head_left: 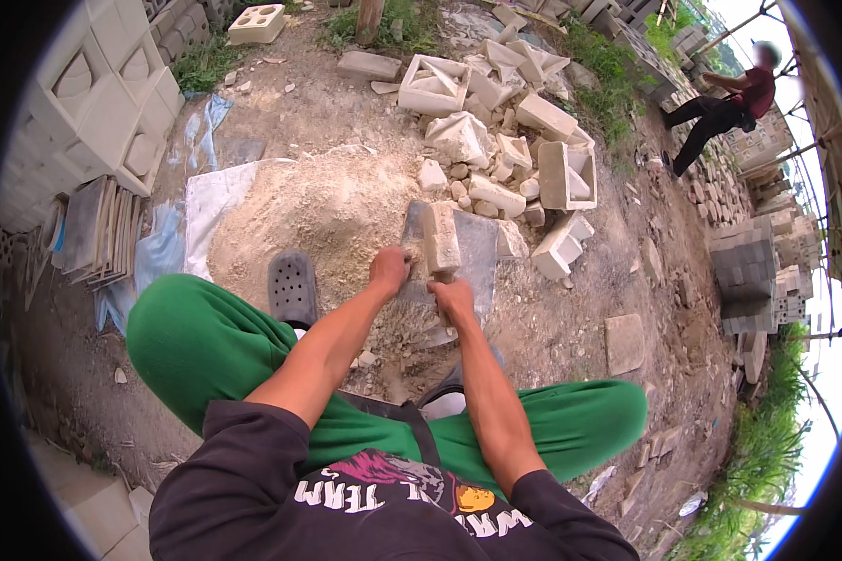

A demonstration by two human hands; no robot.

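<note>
— How's our right hand [452, 297]?
— Clenched around the mallet [442, 238] by its handle, block end over the gray slab [478, 252]. Our left hand [390, 269] curls beside it; we can't tell what it grips.

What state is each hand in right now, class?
Left hand: curled; whether it holds anything cannot be told.
Right hand: closed, holding a mallet.
</note>
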